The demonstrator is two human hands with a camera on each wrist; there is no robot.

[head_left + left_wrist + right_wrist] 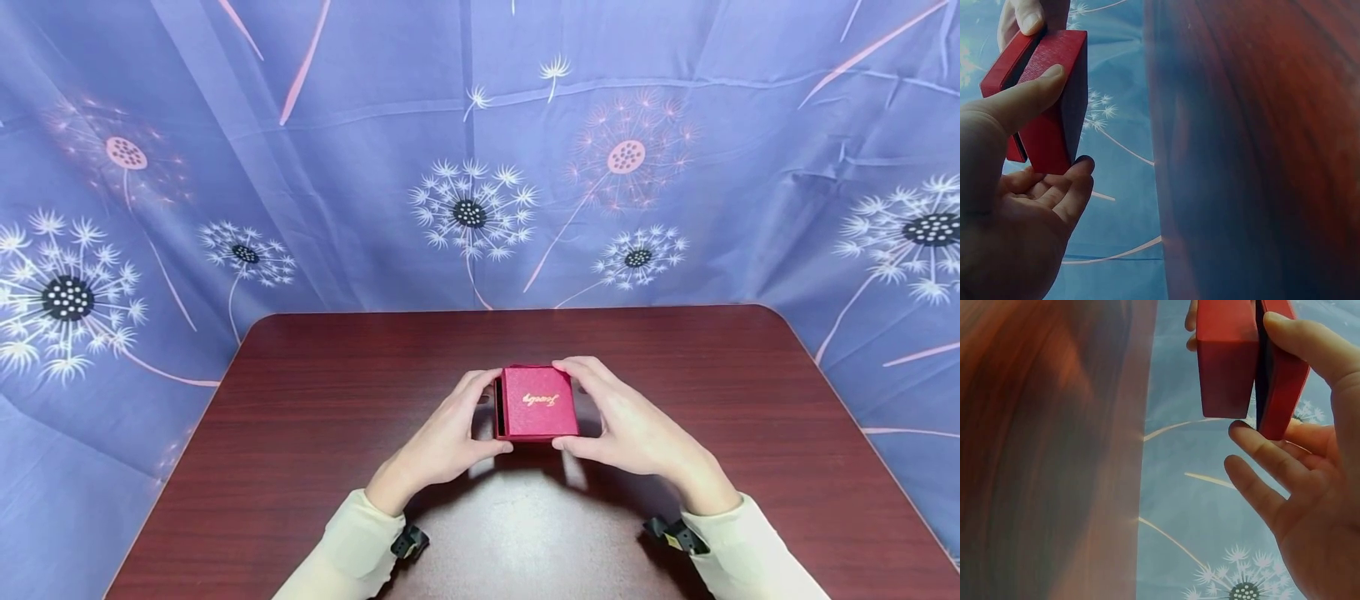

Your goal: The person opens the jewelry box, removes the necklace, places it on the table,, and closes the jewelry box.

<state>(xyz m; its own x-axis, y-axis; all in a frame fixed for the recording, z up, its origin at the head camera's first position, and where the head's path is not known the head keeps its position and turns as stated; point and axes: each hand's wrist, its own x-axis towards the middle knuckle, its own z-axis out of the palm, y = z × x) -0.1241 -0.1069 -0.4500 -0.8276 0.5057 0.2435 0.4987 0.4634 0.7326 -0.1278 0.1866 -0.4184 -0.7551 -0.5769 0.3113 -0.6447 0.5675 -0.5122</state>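
Left hand (441,442) grips the red box base (1047,139), right hand (637,427) pinches its lid (542,404)! Shadow hides the inside.

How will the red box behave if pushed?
The red box looks stiff: its edges run straight between the left hand and right hand. Its lid may slip independently, since it sits partly apart from the base. Flat-sided, it probably won't roll.
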